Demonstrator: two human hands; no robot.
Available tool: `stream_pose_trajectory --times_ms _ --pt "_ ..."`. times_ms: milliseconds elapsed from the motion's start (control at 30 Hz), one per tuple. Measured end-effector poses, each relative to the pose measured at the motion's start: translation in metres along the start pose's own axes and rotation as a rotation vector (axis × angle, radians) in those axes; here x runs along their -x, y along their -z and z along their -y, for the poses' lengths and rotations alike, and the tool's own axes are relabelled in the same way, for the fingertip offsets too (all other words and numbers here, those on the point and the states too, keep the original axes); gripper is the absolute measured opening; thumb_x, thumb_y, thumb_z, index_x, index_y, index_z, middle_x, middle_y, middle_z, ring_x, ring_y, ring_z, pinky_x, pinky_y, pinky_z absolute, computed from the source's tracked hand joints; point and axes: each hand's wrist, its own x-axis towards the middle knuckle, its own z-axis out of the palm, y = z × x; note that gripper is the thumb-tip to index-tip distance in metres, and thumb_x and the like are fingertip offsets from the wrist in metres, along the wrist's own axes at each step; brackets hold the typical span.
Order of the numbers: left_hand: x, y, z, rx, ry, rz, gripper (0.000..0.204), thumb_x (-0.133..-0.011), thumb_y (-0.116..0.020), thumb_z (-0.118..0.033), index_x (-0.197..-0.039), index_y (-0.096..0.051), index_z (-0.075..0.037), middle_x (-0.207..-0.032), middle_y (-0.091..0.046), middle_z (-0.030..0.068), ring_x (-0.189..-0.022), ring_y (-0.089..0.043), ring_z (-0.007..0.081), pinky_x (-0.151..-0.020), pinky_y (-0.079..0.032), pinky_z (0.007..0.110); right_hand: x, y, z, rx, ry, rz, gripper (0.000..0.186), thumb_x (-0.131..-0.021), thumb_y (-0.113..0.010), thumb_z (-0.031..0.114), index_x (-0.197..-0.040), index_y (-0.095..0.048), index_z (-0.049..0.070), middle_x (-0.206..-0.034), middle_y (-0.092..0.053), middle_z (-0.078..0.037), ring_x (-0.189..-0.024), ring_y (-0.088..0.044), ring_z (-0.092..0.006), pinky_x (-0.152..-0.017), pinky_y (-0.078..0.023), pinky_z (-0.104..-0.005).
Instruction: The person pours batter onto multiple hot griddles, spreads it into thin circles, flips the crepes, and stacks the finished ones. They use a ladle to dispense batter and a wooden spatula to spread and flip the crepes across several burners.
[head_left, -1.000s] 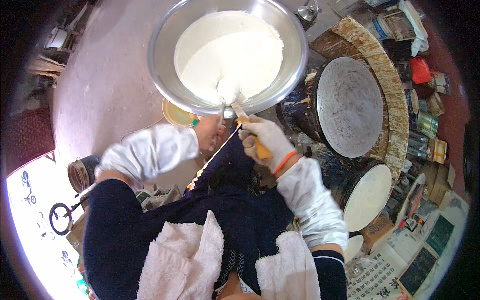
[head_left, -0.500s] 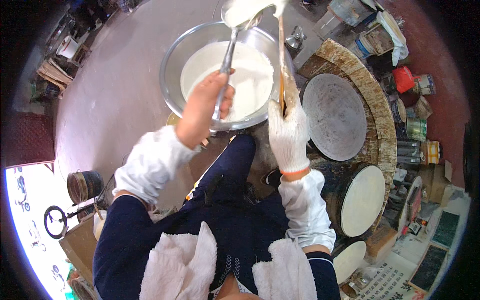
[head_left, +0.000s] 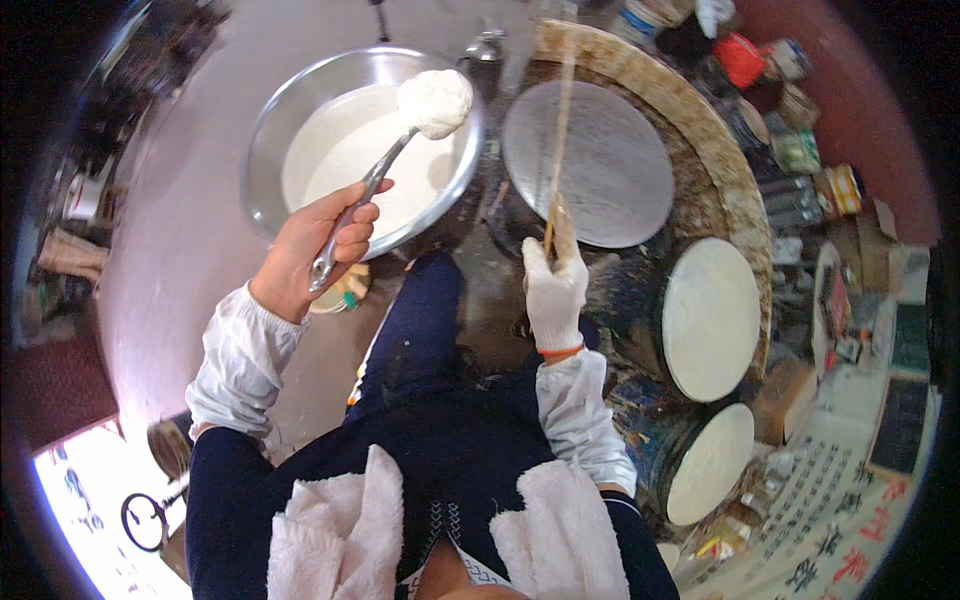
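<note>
A metal ladle (head_left: 388, 160) heaped with thick white batter (head_left: 437, 103) is held by its handle in my bare left hand (head_left: 325, 243), its head over the right part of a wide steel basin (head_left: 258, 185) of white batter. My gloved right hand (head_left: 556, 295) closes around the near end of a long thin wooden stick (head_left: 561, 150). The stick points away from me across a round grey griddle (head_left: 600, 165); motion smears its far end. Nothing lies on that griddle's surface. Whether the stick touches it, I cannot tell.
Two more round plates with pale tops, the farther one (head_left: 711, 320) and the nearer one (head_left: 712, 465), stand to my right. A curved, worn ledge (head_left: 715, 140) borders them. Beyond it are tins, a red container (head_left: 738, 60) and a cardboard box (head_left: 870, 245). A kettle (head_left: 485, 45) stands behind the basin.
The ladle has come nearer and away from the stick, carrying a rounded heap of batter. The stick now extends over the grey griddle. The view has shifted right.
</note>
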Motion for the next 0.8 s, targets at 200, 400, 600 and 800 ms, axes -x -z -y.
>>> stream_pose_trajectory --times_ms 200,400,600,800 --pt "-0.079 -0.101 0.044 -0.168 0.016 0.198 0.037 -0.106 -0.045 -0.018 -0.137 -0.045 0.003 -0.079 -0.047 -0.0015 -0.053 -0.038 0.0022 -0.042 -0.033 0.016 0.022 0.100 0.014 -0.326 -0.311 -0.221 0.059 -0.093 -0.059 0.002 -0.149 -0.043 0.009 -0.087 -0.063 -0.005 -0.049 -0.052 -0.0072 -0.038 -0.037 -0.0211" --pt "-0.183 -0.162 0.133 -0.597 -0.063 0.205 0.018 -0.100 -0.057 -0.025 -0.100 -0.057 -0.007 -0.070 -0.054 -0.0021 -0.051 -0.043 0.0036 -0.044 -0.036 0.019 0.020 0.131 -0.008 -0.376 -0.292 -0.304 0.050 -0.096 -0.058 0.008 -0.145 -0.049 0.007 -0.088 -0.064 -0.004 -0.046 -0.048 -0.0066 -0.037 -0.034 -0.0210" --pt "-0.284 -0.123 0.194 -1.343 -0.544 0.024 0.036 -0.094 -0.063 -0.027 -0.122 -0.055 -0.005 -0.073 -0.062 0.0102 -0.059 -0.060 0.0241 -0.055 -0.048 0.037 -0.008 0.134 -0.064 -0.400 -0.411 -0.287 0.047 -0.098 -0.059 0.012 -0.144 -0.051 0.009 -0.080 -0.061 0.001 -0.047 -0.045 -0.0053 -0.040 -0.036 -0.0231" --pt "-0.299 -0.114 0.164 -1.852 -0.747 -0.198 0.052 -0.091 -0.061 -0.017 -0.139 -0.045 -0.005 -0.103 -0.068 0.0249 -0.087 -0.067 0.0447 -0.075 -0.053 0.053 -0.032 0.112 -0.075 -0.525 -0.322 -0.466 0.047 -0.102 -0.054 0.017 -0.148 -0.045 0.014 -0.083 -0.061 -0.002 -0.046 -0.047 -0.0073 -0.035 -0.038 -0.0249"
